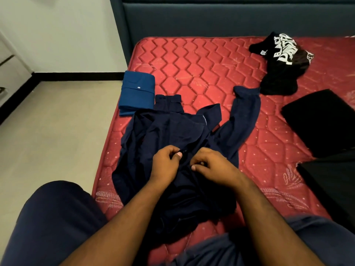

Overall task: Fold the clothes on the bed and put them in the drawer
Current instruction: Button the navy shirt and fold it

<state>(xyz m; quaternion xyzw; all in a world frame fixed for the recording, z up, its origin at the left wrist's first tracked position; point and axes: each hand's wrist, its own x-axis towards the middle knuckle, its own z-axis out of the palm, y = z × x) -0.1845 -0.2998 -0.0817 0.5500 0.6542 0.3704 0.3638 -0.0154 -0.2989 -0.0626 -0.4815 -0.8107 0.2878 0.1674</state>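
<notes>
A dark navy long-sleeved shirt [172, 129] lies spread on the red quilted mattress [201, 66], one sleeve stretched toward the upper right. My left hand [166, 164] pinches the shirt's front near its middle. My right hand [213, 165] pinches the fabric just beside it, the two hands almost touching. A folded blue garment [137, 93] sits at the mattress's left edge, behind the shirt. A crumpled black T-shirt with white lettering [282, 62] lies at the far right. The drawer unit [7, 73] shows at the left edge of the view.
Two flat black items [318, 121] lie at the right edge of the mattress. A dark upholstered headboard [230, 18] runs along the back. Beige floor [57, 131] lies left of the bed. My knees in dark trousers fill the bottom of the view.
</notes>
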